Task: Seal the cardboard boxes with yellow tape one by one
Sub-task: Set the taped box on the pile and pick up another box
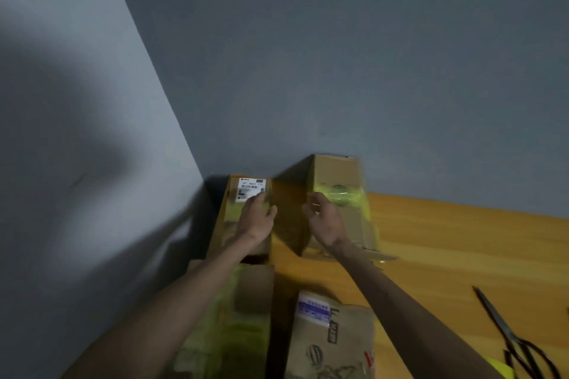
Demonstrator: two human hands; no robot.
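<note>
Fingers (262, 202) of the left hand (257, 220) lie close together and flat on top of the corner box (229, 224), a cardboard carton set where the 2 grey walls (369, 55) meet. Their tips are on the lower edge of its white shipping label (251, 188), and blur hides whether they press down. At 3 o'clock from it, the right hand (324, 220) hovers with fingers (314, 203) loosely curled and the thumb apart, gripping nothing. It is just in front of the taller box (335, 169), which stands against the far wall with a band of yellow tape (360, 196) across its face. Whether the hand touches that box cannot be told. At 6 o'clock from the hands, nearer the person, sit 2 more cartons: the taped box (249, 295), streaked with yellow under the left forearm, and at its 3 o'clock the printed box (338, 344), with a purple-and-white sticker (312, 309) and dark markings. All 4 rest on an orange wooden table (462, 240). At 4 o'clock, well apart from the cartons, lie black-handled scissors (505, 329). Beside their handles is a bright yellow object (500, 368), cut off by the frame and too blurred to identify.
</note>
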